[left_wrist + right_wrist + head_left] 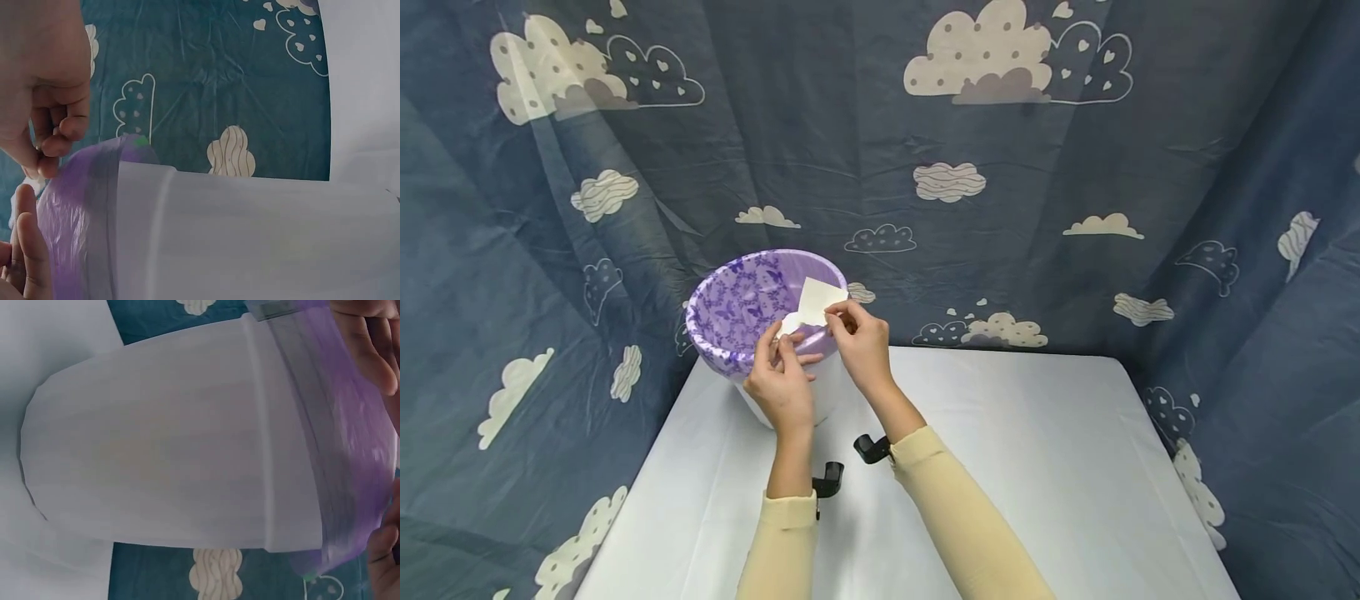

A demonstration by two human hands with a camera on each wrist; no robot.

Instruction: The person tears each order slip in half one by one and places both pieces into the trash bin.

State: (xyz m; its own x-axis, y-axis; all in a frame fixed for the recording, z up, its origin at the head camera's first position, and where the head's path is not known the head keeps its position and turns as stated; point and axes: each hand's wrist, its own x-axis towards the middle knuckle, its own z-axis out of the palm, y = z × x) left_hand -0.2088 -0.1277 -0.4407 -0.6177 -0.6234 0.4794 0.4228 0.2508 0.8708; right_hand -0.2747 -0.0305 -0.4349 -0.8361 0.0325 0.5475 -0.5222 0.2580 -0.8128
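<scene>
Over the near rim of a white bin with a patterned purple bag lining it, both hands are raised close together. The right hand pinches a squarish piece of white paper between thumb and finger. A smaller white paper piece with a ragged edge is between the left hand's thumb and index finger. Whether the two pieces still join at one corner is hard to tell. In the left wrist view, the fingertips of the right hand hide most of the paper.
The bin stands at the far left of a white-covered table. Behind it hangs a dark blue curtain with cloud prints, which also lines both sides. Black wrist mounts stick out from the sleeves. The bag folds down over the bin's outside.
</scene>
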